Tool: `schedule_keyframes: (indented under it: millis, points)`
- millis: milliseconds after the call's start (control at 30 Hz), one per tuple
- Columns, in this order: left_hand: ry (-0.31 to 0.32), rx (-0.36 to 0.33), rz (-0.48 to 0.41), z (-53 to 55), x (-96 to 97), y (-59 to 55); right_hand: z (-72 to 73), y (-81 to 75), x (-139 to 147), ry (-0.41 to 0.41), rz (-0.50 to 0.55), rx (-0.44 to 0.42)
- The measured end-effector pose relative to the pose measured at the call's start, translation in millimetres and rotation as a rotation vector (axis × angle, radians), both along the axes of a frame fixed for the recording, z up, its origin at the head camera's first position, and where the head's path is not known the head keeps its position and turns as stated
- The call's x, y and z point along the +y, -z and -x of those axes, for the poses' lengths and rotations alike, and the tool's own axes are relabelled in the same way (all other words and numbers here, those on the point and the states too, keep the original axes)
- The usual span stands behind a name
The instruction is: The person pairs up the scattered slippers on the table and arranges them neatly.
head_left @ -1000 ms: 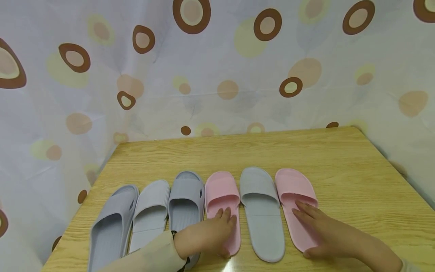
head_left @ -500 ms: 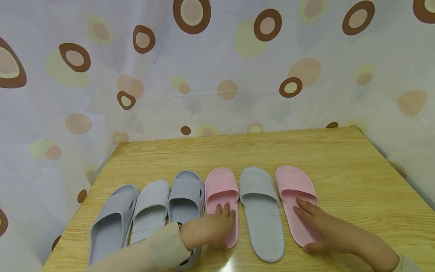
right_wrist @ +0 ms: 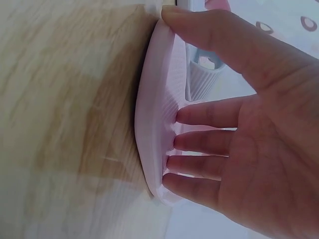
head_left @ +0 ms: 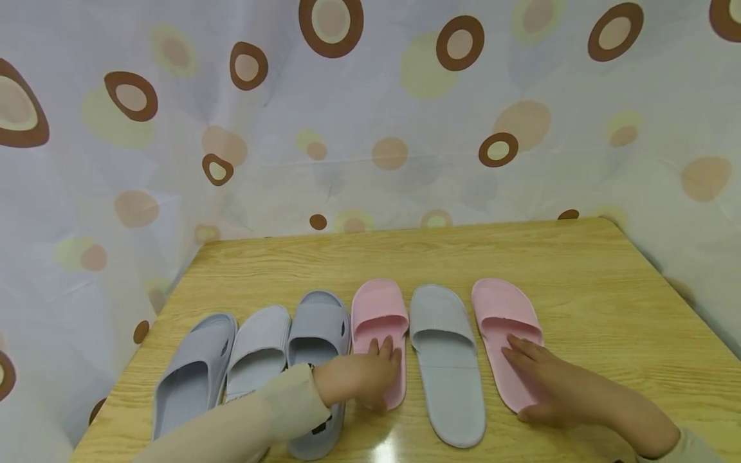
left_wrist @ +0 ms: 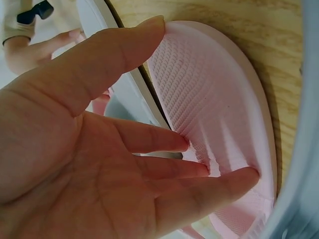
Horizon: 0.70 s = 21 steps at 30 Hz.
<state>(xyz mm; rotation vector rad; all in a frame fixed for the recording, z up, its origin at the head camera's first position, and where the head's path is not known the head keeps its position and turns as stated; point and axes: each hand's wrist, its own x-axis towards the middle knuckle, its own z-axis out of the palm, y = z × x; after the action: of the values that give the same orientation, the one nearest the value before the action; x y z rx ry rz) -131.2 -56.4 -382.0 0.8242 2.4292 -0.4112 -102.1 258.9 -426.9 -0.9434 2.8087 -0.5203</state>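
In the head view, my left hand [head_left: 375, 379] rests on the footbed of a pink slide slipper [head_left: 379, 301]. My right hand [head_left: 552, 386] lies the same way on a second pink slipper [head_left: 505, 301], its toe tilted slightly left. The left wrist view shows the fingertips pressing into the textured pink footbed [left_wrist: 214, 84], thumb at the heel edge. From the right wrist, extended fingers touch the pink footbed [right_wrist: 172, 99], and the thumb sits at the heel's end. Between the two pink slippers lies a pale grey slipper [head_left: 450, 399], untouched.
To the left stand a grey slipper [head_left: 320, 325] close to the left pink one, a light grey slipper [head_left: 260, 334], and another darker grey slipper [head_left: 197, 350], partly behind my left sleeve. All lie on a wooden table [head_left: 405, 257] backed by a patterned curtain [head_left: 347, 116].
Both pink slippers have slid forward, away from me, with my hands on them. Their toes now reach slightly past the pale grey slipper's. The grey slippers have stayed in place.
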Motion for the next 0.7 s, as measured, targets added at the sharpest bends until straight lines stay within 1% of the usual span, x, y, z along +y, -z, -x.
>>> schedule_keyframes:
  millis: [100,267,367,533,700]
  points:
    - [0.003,-0.017,0.007,3.0,0.1,-2.3,3.1,0.4,2.2,-0.021,0.01,0.006]
    - [0.007,-0.018,0.03,6.6,1.1,-5.9,9.6,2.1,5.8,-0.068,0.048,0.02]
    - [-0.009,-0.024,0.031,8.5,1.6,-8.2,12.7,1.5,6.7,-0.073,0.05,0.007]
    - [-0.017,-0.03,0.03,13.0,1.8,-9.5,17.5,-0.8,8.2,-0.057,0.032,-0.007]
    - [-0.02,-0.025,0.025,17.8,2.4,-8.9,23.2,-5.1,9.5,-0.014,0.029,-0.087]
